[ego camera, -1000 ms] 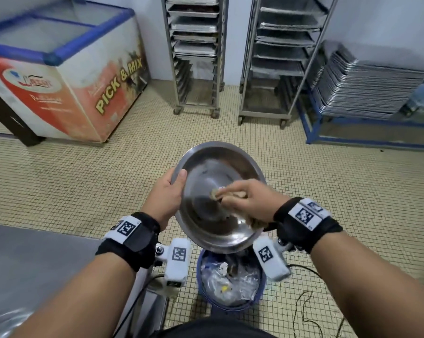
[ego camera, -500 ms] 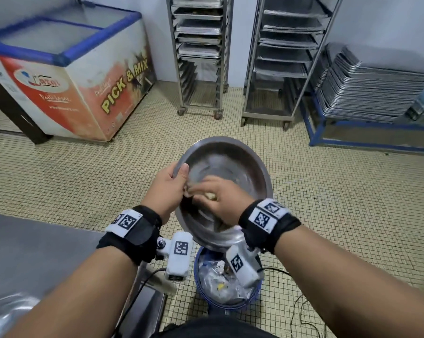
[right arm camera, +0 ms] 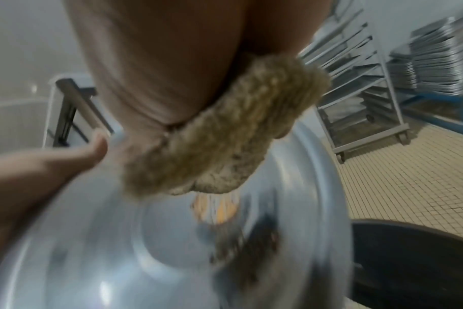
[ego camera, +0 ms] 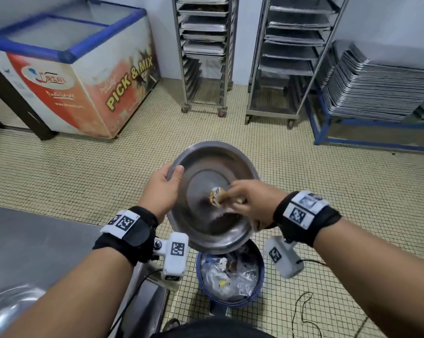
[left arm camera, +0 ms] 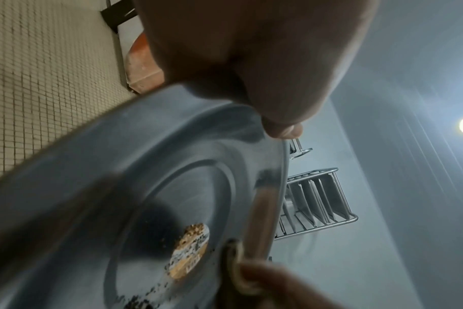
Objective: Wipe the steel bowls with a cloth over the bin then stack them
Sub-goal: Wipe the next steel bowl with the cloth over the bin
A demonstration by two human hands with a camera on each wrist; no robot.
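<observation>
Steel bowl [ego camera: 213, 198] tilts above the blue bin [ego camera: 230, 276], its left rim pinched in the left hand [ego camera: 160, 191] grip. The right hand [ego camera: 252, 203] grip curls round a tan cloth [right arm camera: 225, 150], pressing it inside the bowl beside crumbs.

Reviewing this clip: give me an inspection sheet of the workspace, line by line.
Surface: steel counter at left, another bowl's edge on it.
Job's things: steel bowl tilted over blue bin; cloth inside it; dark crumbs and a sticker remain.
Clutter: wrappers in bin.
Hands: left hand grips the rim; right hand holds cloth.
Cables: black cable on floor.
Surroundings: freezer, tray racks, stacked trays.
</observation>
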